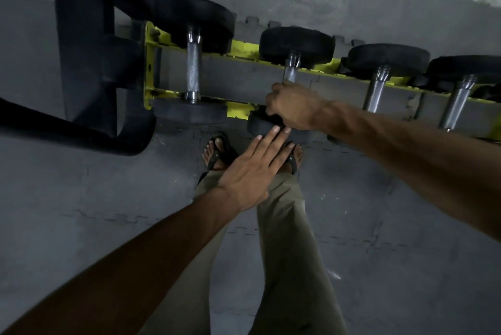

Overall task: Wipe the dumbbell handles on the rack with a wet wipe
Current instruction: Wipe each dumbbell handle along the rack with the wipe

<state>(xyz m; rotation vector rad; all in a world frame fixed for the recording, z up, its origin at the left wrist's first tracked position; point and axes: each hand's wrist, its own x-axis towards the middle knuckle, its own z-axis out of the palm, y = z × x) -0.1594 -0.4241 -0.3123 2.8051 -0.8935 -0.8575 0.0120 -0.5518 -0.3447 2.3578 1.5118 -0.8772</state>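
Flat-fingered, the left hand point(252, 169) is pressing the near head of the second dumbbell point(295, 44) at the rack point(244, 49)'s front edge; the right hand point(292, 107) is gripping its handle point(290, 73), wipe apparently hidden.

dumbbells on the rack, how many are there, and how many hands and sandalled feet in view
dumbbells: 4
hands, left hand and right hand: 2
sandalled feet: 2
total: 8

Yellow rack point(241, 49); black dumbbell heads point(296, 43); knurled silver handles point(193, 69); grey floor point(81, 199).
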